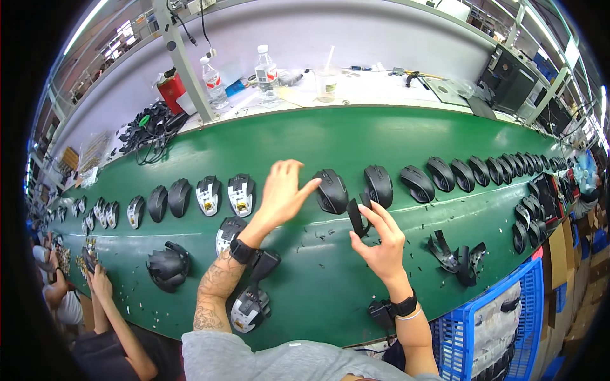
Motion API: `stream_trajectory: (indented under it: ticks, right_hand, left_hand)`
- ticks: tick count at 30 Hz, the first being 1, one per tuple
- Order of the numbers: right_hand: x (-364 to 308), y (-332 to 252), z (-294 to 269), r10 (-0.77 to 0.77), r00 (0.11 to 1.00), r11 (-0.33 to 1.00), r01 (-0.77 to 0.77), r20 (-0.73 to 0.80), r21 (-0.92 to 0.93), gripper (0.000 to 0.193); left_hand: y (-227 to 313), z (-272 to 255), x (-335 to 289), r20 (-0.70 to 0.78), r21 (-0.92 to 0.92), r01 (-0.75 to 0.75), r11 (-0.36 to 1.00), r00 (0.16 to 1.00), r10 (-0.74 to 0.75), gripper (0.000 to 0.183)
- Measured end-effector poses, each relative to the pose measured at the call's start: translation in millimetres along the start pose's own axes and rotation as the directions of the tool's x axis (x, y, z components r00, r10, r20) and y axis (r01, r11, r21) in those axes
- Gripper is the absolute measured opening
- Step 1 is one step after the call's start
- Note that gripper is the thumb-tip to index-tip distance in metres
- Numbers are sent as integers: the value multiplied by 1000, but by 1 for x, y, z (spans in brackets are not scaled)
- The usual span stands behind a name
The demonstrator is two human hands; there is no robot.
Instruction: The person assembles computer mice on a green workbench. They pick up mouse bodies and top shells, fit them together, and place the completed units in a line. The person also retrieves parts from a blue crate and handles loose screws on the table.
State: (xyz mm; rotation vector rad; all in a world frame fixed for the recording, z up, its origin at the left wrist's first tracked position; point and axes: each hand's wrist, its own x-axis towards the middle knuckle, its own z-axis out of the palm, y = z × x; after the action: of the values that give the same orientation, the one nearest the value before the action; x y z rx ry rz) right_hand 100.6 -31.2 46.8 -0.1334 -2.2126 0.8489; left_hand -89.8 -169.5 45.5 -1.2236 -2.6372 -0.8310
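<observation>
My left hand (281, 190) is over the green bench with its fingers stretched out and nothing in its grasp. Its thumb tip reaches the left edge of a black computer mouse (332, 192), though I cannot tell whether they touch. Between the thumb and fingers of my right hand (384, 244) is a thin, curved black plastic mouse part (356, 218), held just right of and below that mouse. Another complete black mouse (379, 184) sits behind my right hand. An uncovered mouse with a white inside (241, 193) lies left of my left hand.
Mice (462, 174) run in a long row across the green bench (343, 279). Loose black shells (168, 265) and curved pieces (470, 261) lie nearer me. A blue crate (454, 330) stands at the lower right. A co-worker's hand (100, 282) is at the left. Bottles (266, 79) stand behind.
</observation>
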Motion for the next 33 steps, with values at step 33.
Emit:
stream_trajectory:
  ticks: [33]
  right_hand:
    - [-8,8,14,325,946,689,-242,6,683,65]
  left_hand:
    - [43,-5,-24,521,-852,520,49,838,160,105]
